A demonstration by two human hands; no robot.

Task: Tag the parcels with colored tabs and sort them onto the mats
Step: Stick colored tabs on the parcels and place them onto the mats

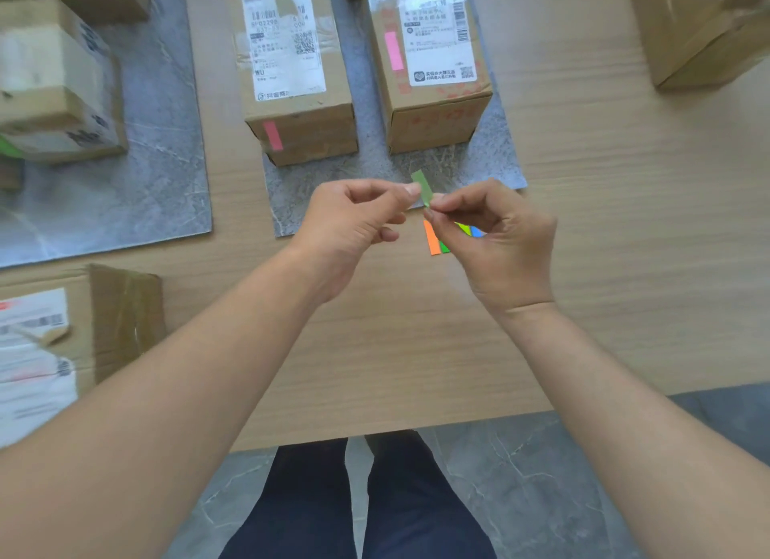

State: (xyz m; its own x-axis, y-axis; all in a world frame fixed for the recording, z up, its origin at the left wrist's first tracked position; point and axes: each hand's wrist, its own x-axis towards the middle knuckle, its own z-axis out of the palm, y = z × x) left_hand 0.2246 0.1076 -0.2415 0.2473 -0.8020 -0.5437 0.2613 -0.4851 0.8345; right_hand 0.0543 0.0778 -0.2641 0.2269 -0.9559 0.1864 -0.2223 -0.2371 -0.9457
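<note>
Over a wooden table (416,342), a left hand (354,221) and a right hand (500,246) pinch a green tab (421,187) between thumbs and forefingers, other fingers curled, above the near edge of the middle mat (375,175). Orange, green and blue strips (434,238) show under the right hand. Bare tabletop runs to the near edge. Two boxes on the mat, the left box (300,112) and the right box (437,121), carry pink tabs; one label reads "WU", the rest is blurred.
</note>
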